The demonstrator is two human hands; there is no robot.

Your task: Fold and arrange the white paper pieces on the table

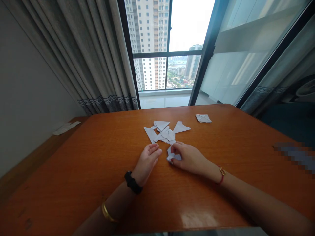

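Note:
My right hand (pixel 190 158) has its thumb and curled fingers on a small white piece of paper (pixel 169 156) that lies on the wooden table. Part of this piece is hidden under the fingers. Just to its left, my left hand (pixel 147 161) is held with its fingers stretched out and nothing in them. Beyond both hands is a loose pile of white paper pieces (pixel 167 133), cut or folded into irregular shapes. One wedge-shaped paper piece (pixel 181 127) sits at the pile's right side.
A folded white paper packet (pixel 203 118) lies at the table's far right. The orange-brown table (pixel 98 157) reaches toward a window with grey curtains (pixel 98 59). A pale sheet (pixel 66 128) rests on a ledge at the left. At the right edge, something is blurred out.

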